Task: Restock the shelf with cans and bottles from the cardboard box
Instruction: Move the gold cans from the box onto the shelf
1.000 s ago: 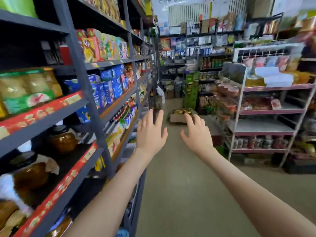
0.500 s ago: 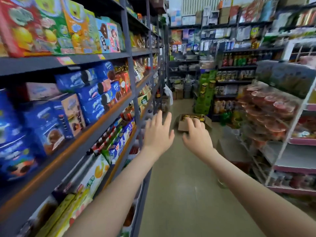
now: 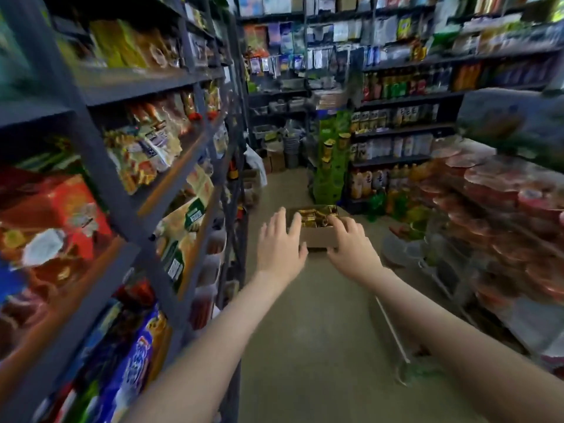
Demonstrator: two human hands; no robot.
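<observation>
A low cardboard box [image 3: 317, 236] sits on the aisle floor ahead, holding several gold-coloured cans [image 3: 316, 215]. Both my arms stretch forward toward it. My left hand [image 3: 279, 244] hangs in front of the box's left side, fingers spread and straight, holding nothing. My right hand [image 3: 351, 242] is in front of the box's right side, fingers relaxed and slightly bent, empty. Whether either hand touches the box I cannot tell. Drink bottles [image 3: 393, 83] fill the dark shelves at the back right.
A tall dark shelf unit [image 3: 128, 193] packed with snack bags lines the left. A rack of red-lidded bowls [image 3: 500, 203] stands on the right. A green stacked display [image 3: 331, 166] and boxes sit at the aisle's end. Bare grey floor [image 3: 317, 346] runs between.
I have moved forward down the aisle; the box looms larger and closer. Both hands stay outstretched and now overlap the box's near side.
</observation>
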